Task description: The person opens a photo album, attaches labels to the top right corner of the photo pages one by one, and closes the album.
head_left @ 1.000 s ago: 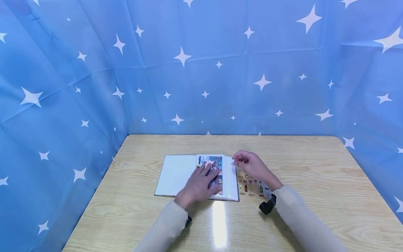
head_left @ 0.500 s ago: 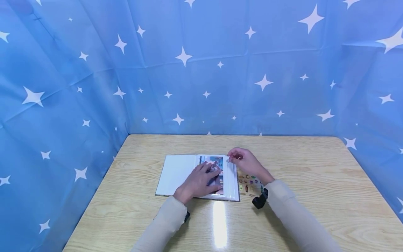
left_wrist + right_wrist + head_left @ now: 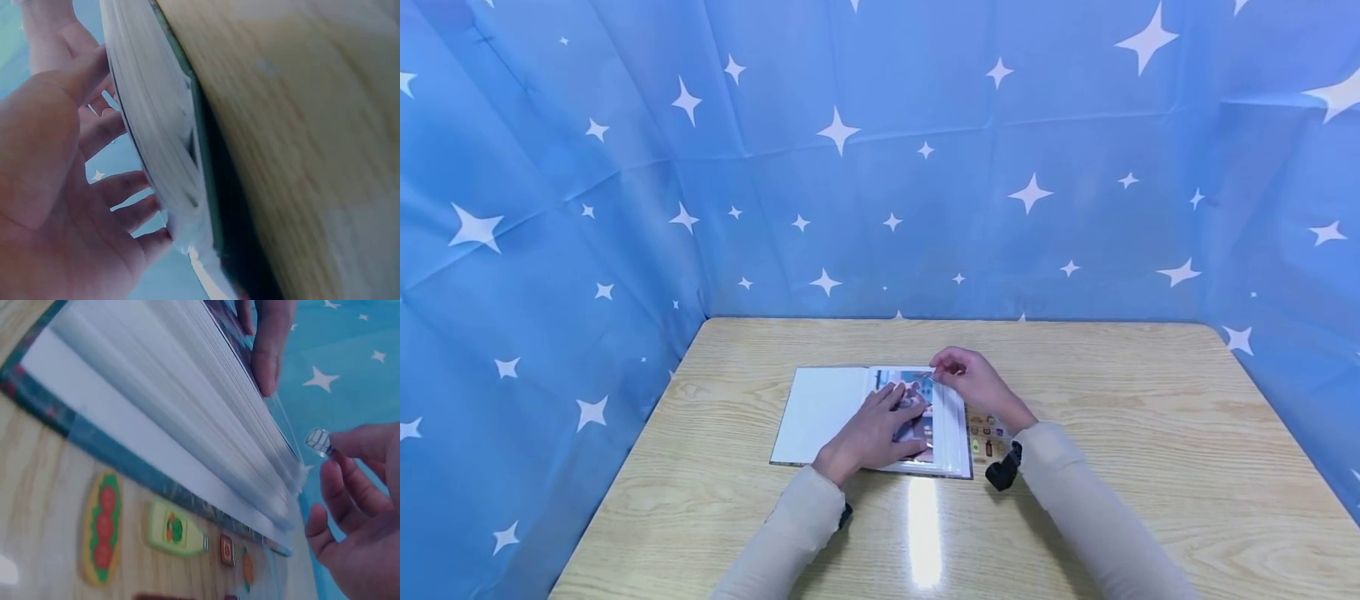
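Pressing the left hand [image 3: 874, 430], with fingers spread, onto the right-hand side of a thick open album [image 3: 824, 408] with white pages and a dark green patterned cover. Covering, with that hand, much of a rectangular, glossy colour picture [image 3: 914, 431] on the album's top right-hand page. Pinching, between thumb and fingertip of the right hand [image 3: 973, 385], a small clear-and-white sticker [image 3: 319, 442] marked with dark lines. Holding that sticker at the far part of the album's right-hand page, near the left fingertips; impossible to tell whether touching the page or just above it. Curling the other right fingers loosely.

Having, just beside the album's right edge, a clear plastic sheet [image 3: 134, 494] of food-shaped stickers, including a long yellow bun [image 3: 103, 528] with red rounds and green filling, and a pale green bottle [image 3: 177, 530]. Wearing cream sleeves [image 3: 793, 521] and black wrist devices [image 3: 1003, 471]. Working at a light wood-grain table [image 3: 1150, 400], with a bright reflection [image 3: 923, 533] on the album's near side. Facing a blue cloth [image 3: 925, 83] with white four-pointed stars, hung beyond the album.
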Motion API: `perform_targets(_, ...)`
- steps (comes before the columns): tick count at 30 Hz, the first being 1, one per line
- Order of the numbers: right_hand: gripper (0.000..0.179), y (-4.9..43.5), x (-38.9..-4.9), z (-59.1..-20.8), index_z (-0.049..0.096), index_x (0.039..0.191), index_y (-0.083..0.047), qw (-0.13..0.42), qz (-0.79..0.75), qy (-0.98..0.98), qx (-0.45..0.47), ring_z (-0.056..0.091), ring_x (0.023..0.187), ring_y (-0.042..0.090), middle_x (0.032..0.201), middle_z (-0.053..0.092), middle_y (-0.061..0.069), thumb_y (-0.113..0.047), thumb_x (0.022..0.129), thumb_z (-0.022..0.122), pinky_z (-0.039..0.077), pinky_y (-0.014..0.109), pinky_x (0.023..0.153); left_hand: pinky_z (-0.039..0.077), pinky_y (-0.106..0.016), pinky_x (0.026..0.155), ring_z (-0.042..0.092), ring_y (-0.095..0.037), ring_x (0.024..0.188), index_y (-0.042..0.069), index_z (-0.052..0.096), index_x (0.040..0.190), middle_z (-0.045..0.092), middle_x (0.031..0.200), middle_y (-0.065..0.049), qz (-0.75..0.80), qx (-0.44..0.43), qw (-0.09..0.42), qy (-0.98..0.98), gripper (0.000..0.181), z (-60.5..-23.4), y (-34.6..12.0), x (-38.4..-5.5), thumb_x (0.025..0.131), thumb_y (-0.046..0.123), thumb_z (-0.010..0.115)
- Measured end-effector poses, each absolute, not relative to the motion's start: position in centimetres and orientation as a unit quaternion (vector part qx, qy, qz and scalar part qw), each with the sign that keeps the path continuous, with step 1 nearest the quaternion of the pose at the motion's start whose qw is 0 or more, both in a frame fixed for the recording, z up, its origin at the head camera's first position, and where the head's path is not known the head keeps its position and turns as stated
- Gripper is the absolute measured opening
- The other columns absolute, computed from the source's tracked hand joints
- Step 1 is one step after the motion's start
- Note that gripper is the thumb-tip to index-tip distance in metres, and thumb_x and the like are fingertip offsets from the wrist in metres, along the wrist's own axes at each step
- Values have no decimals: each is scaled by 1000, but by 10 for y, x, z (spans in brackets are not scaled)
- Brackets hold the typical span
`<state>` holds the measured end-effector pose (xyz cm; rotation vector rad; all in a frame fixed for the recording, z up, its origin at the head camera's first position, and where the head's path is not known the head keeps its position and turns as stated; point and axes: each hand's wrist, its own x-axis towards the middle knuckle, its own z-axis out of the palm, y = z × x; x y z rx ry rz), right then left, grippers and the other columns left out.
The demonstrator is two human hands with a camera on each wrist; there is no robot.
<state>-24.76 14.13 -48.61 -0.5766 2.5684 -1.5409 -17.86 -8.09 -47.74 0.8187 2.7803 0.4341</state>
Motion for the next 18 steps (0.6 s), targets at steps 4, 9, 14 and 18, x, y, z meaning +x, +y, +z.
perform_targets(4, 18, 137, -248, -489, 66, 110, 0, 44, -510, 839, -186, 61, 85, 21, 93, 67, 9, 3, 93, 62, 52, 29, 75, 22, -51, 120, 17, -31, 151, 24, 45, 150, 24, 162, -15, 155, 279, 102, 942, 63, -478, -81, -179, 96, 54, 58)
perform_targets(9, 18, 133, -249, -492, 66, 111, -3, 54, -510, 844, -156, 61, 89, 21, 94, 67, 8, 2, 94, 61, 51, 32, 80, 22, -51, 120, 18, -32, 151, 24, 46, 150, 25, 162, -16, 155, 279, 101, 942, 63, -478, -81, -179, 95, 53, 59)
perform_targets(14, 19, 132, -251, -493, 66, 113, -4, 63, -519, 842, -136, 61, 92, 22, 97, 67, 8, 1, 96, 59, 50, 35, 83, 21, -51, 120, 18, -31, 151, 25, 46, 150, 25, 162, -15, 155, 280, 102, 942, 63, -478, -81, -180, 95, 54, 58)
perform_targets(18, 20, 131, -253, -493, 65, 115, -2, 69, -525, 836, -143, 61, 93, 22, 98, 67, 9, 1, 96, 58, 50, 34, 83, 21, -52, 120, 17, -32, 151, 24, 46, 150, 24, 162, -15, 157, 284, 100, 941, 64, -479, -81, -180, 95, 56, 57)
